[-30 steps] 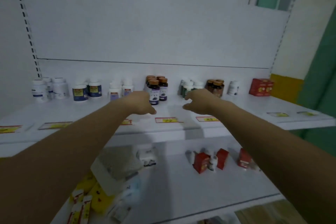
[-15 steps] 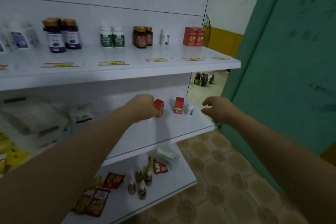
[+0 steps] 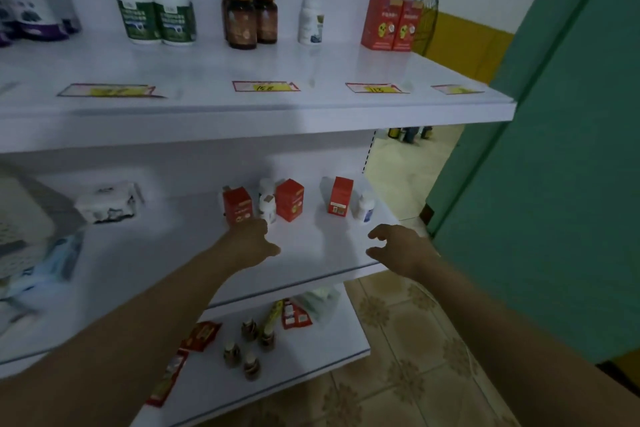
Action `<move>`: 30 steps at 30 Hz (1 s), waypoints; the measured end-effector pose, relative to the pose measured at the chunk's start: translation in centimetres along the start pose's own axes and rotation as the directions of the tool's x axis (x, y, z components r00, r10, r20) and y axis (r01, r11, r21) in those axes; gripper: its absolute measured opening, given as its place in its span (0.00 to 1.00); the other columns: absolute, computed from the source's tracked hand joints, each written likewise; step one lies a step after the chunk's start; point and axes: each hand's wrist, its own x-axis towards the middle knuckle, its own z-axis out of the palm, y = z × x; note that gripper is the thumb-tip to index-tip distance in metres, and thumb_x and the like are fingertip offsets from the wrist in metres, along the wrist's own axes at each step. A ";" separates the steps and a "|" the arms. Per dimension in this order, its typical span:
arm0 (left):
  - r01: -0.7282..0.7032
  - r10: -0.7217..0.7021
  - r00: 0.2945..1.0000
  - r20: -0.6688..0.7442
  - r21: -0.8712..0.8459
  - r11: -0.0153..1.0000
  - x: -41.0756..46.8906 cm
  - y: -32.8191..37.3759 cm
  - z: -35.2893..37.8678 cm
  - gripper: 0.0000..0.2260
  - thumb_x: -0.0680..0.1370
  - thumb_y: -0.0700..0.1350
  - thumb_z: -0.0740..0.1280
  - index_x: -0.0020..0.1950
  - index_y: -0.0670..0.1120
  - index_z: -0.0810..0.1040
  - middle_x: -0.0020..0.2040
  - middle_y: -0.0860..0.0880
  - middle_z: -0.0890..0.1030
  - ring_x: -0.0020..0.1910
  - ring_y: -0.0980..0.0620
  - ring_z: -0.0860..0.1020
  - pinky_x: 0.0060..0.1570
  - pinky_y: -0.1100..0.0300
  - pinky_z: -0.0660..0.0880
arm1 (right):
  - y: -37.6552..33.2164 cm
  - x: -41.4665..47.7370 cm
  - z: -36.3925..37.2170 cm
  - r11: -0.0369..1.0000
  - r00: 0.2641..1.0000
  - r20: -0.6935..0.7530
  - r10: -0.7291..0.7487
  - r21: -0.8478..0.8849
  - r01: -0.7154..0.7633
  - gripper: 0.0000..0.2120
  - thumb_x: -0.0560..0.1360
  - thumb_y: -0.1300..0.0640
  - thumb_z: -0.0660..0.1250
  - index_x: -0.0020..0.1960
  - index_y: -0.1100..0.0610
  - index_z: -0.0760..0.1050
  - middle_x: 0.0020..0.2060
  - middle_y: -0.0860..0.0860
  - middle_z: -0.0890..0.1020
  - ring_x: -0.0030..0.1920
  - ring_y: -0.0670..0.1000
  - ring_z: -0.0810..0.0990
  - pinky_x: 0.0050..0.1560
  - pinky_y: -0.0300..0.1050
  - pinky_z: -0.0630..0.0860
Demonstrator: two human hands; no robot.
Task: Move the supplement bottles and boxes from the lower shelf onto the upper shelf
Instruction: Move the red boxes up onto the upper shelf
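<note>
Three red boxes (image 3: 290, 199) and small white bottles (image 3: 267, 209) stand on the lower shelf (image 3: 322, 253), below the upper shelf (image 3: 277, 111). The left hand (image 3: 252, 241), loosely curled and empty, is just before the leftmost box. The right hand (image 3: 401, 250), fingers half-spread, holds nothing.

Purple-labelled bottles (image 3: 33, 7) blurred, cut off at left edge.

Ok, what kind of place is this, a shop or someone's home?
Most likely a small shop or pharmacy: white display shelving carries yellow handwritten price tags, with green-labelled white supplement bottles and matching red cardboard boxes stocked behind them.
</note>
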 end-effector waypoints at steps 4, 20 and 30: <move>0.052 -0.054 0.998 -0.030 -0.074 0.996 3.4 0.7 1.2 0.24 0.78 0.46 0.65 0.71 0.40 0.64 0.65 0.42 0.71 0.62 0.47 0.72 0.51 0.64 0.69 | 0.2 5.3 1.0 0.997 0.994 0.088 -0.069 0.026 0.067 0.23 0.77 0.53 0.64 0.70 0.55 0.66 0.66 0.55 0.73 0.65 0.53 0.72 0.61 0.39 0.67; 0.165 -0.096 0.931 -0.352 0.172 0.971 24.3 3.3 3.9 0.29 0.74 0.54 0.67 0.70 0.41 0.65 0.67 0.40 0.68 0.66 0.40 0.69 0.66 0.49 0.67 | 1.9 28.9 1.6 0.960 0.979 0.019 -0.203 -0.195 0.203 0.31 0.77 0.51 0.63 0.74 0.56 0.55 0.70 0.59 0.63 0.70 0.61 0.63 0.67 0.55 0.65; 0.142 -0.082 0.918 -0.388 0.129 0.981 28.2 1.5 6.3 0.24 0.73 0.40 0.66 0.69 0.44 0.67 0.65 0.42 0.71 0.64 0.42 0.72 0.60 0.45 0.74 | 3.1 32.0 4.4 0.936 0.943 0.091 -0.320 -0.126 0.329 0.28 0.75 0.56 0.64 0.72 0.47 0.59 0.61 0.58 0.72 0.63 0.60 0.69 0.62 0.53 0.72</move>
